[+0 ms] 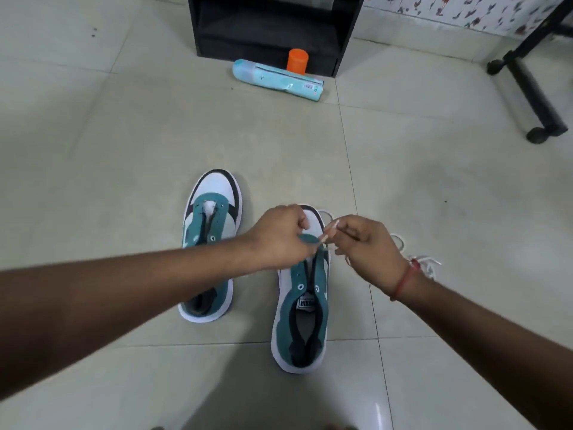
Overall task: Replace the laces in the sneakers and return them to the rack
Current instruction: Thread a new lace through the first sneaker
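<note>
Two teal, white and black sneakers stand side by side on a pale tiled floor (124, 135), toes pointing toward a black rack (273, 26) at the far end. The left sneaker (210, 237) sits closer to the rack, its eyelets empty. The right sneaker (305, 308) sits just beside it and farther from the rack, its toe hidden beneath two hands. The left hand (280, 237) is curled over the front of that shoe, its fingers closed on the teal upper. The right hand (364, 252), a red thread around its wrist, pinches the tip of a white lace (330, 230) between thumb and fingertips. More white lace (429, 265) lies loose on the floor beyond the right wrist. Touching the rack's foot lie one light blue tube (279, 80) on its side and one upright orange cylinder (297, 61). To the right of the rack stands a black wheeled frame (533, 94).
</note>
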